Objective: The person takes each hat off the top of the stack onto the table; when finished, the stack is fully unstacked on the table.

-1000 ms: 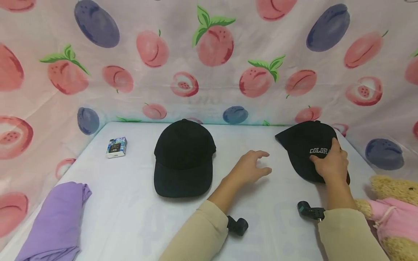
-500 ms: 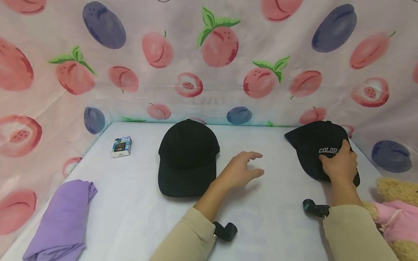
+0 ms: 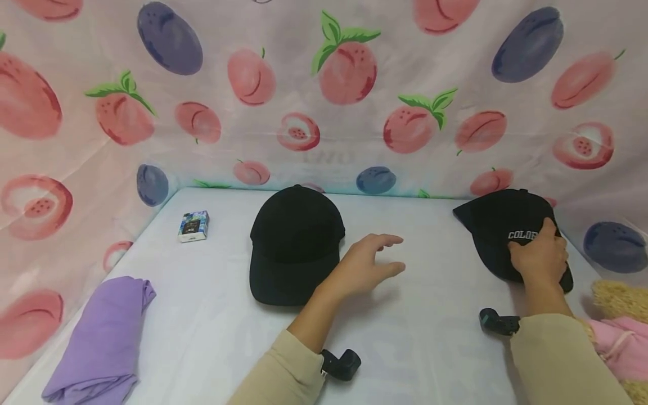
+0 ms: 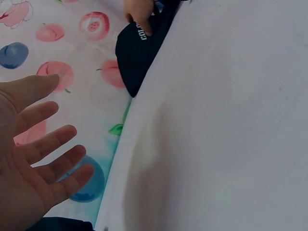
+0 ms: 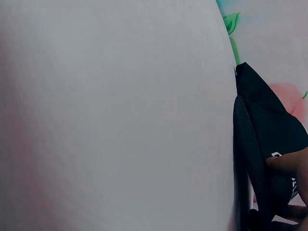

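Observation:
My right hand holds a dark cap with white lettering at the table's right side; only part of the lettering shows. In the right wrist view, the thumb lies on the cap's front beside the lettering, and fingers show lower down near the brim. My left hand hovers above the white table with fingers apart and nothing in them. Just left of it sits a plain black cap, crown up, its brim toward me. The left wrist view shows the open palm.
A small blue-and-white box lies at the back left of the white table. Folded purple cloth lies at the front left. A teddy bear in pink is at the right edge. Fruit-print fabric hangs behind.
The lettered cap and my right hand have shifted slightly to the right. My left hand has drifted left, closer to the plain cap. The view itself has turned a little left.

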The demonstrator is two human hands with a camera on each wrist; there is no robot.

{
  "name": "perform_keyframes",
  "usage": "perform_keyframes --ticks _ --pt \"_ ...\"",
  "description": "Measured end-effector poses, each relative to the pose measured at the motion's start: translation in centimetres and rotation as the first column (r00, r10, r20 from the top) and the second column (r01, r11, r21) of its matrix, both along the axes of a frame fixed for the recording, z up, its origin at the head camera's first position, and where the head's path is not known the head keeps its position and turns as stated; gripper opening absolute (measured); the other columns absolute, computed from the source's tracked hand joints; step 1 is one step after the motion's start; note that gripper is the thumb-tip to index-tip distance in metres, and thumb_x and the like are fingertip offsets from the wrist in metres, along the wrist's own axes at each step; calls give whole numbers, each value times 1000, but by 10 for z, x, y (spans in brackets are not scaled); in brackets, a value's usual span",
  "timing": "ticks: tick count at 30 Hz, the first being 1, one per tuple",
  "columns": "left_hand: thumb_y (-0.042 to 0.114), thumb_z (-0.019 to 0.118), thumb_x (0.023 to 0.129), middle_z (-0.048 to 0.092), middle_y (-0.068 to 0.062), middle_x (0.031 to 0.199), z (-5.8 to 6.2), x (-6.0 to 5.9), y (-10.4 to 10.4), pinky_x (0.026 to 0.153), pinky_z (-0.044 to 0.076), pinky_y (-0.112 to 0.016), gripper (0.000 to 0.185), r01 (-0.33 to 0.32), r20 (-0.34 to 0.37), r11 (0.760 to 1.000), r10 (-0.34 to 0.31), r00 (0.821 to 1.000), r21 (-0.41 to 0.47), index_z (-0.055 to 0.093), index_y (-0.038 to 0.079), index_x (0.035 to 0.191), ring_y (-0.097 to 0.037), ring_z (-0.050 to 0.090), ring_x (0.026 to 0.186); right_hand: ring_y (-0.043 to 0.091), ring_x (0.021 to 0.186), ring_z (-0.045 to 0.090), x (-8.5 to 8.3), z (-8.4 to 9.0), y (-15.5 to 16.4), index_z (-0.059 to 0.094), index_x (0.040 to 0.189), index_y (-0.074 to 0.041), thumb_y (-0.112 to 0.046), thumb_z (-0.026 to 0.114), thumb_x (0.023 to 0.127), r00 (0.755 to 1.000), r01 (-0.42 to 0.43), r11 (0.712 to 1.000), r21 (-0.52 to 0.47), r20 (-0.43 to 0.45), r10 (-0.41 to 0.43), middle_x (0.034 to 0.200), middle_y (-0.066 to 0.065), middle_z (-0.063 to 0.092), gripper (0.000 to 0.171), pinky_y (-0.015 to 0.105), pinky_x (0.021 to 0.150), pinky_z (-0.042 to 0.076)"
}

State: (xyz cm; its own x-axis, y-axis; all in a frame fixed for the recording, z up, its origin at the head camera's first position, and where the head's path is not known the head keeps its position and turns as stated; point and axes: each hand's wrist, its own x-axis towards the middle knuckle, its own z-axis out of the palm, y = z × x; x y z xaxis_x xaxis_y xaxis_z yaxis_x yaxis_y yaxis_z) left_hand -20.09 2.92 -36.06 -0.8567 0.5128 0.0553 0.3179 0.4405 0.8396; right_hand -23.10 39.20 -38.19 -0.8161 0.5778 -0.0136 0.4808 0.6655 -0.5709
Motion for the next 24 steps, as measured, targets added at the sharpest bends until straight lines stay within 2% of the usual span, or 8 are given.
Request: perform_keyframes --ticks 5,10,15,24 --pt "29 68 100 60 2 147 5 2 -11 113 47 -42 48 11 -6 998 -10 1000 56 58 21 147 -28 54 138 67 146 15 -1 1 0 -2 164 -2 -23 54 100 1000 6 1000 -10 1 -6 158 46 11 87 75 118 18" --pt "25 68 99 61 3 145 14 6 -23 114 46 -42 47 24 -38 997 -21 999 75 60 20 145 -22 55 135 67 146 14 0 2 5 -4 163 -1 -23 52 101 1000 14 1000 -19 27 -13 157 48 9 87 76 117 19" --pt "27 69 99 62 6 143 19 9 -43 113 47 -41 46 4 -37 996 -1 999 87 61 21 144 -18 56 135 66 146 14 1 2 10 -5 162 0 -22 51 101 999 25 999 -28 24 -24 157 48 8 86 75 118 18" --pt "22 70 99 63 1 144 28 9 -75 112 48 -44 45 -72 -48 986 80 996 152 61 17 143 -22 57 134 63 148 12 -3 5 -1 -3 164 -3 -23 52 100 998 39 997 -69 -48 -42 160 45 6 87 72 120 16"
